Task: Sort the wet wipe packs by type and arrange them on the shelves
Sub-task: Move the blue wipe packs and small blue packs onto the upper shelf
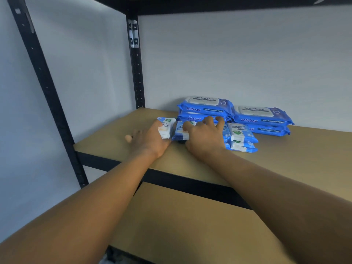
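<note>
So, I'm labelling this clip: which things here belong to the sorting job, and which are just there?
Job: small white-blue packs, large blue packs, shelf board, left hand, right hand.
Just there: black upright, grey wall, white bracket.

Behind everything you've got a plain pale wall (pixel 228 54), kinda bluish-grey. On your left there are two black metal posts: the front post (pixel 43 77) slants across the view, and the rear post (pixel 136 73) is dotted with holes. There's a white clip (pixel 134 33) sitting high on the rear post.
</note>
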A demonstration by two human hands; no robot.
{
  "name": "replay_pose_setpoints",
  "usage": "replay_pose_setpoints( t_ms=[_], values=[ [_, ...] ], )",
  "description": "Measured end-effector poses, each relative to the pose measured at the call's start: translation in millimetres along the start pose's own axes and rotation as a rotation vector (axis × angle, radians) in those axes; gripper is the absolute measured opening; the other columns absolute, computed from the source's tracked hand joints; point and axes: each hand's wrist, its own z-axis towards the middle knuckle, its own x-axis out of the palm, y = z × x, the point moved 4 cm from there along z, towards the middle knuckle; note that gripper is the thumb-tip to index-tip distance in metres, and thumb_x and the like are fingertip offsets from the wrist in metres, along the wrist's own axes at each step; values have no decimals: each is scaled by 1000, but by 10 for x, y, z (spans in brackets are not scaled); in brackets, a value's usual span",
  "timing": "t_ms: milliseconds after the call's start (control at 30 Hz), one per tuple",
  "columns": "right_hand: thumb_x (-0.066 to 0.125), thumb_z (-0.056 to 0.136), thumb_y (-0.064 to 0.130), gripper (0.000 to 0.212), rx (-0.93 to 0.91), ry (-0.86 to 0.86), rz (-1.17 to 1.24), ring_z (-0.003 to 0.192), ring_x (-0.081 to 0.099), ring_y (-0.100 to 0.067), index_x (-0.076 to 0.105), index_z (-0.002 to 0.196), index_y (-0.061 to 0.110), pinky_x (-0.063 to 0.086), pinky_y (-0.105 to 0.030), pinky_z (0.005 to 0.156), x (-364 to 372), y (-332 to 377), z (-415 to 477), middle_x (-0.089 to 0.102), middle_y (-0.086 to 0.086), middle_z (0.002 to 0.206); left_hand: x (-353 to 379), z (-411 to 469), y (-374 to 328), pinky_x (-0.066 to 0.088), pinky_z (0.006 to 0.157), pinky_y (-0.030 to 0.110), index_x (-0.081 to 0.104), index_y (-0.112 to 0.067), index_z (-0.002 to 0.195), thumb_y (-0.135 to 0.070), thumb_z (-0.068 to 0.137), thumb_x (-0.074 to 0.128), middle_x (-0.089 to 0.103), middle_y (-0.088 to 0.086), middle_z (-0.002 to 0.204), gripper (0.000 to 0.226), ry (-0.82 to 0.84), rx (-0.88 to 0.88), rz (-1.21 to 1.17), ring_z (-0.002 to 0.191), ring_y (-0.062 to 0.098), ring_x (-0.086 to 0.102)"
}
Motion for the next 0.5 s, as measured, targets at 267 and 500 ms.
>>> replay_pose_setpoints(
  t_ms=[267,500],
  values=[
    [42,95,34,34,-35,-2,31,124,35,-34,47,128,34,15,-57,105,5,215,-82,58,-7,123,-376,-247,553,25,80,41,44,-40,128,-67,79,53,62,-1,114,57,-84,-105,111,108,29,44],
    [42,93,40,45,-42,91,147,129,30,-32,42,137,42,18,-57,105,-15,234,-148,51,2,136,-398,-332,526,25,80,40,43,-38,130,-70,82,52,61,1,114,58,-119,-83,139,111,28,45]
  ],
)
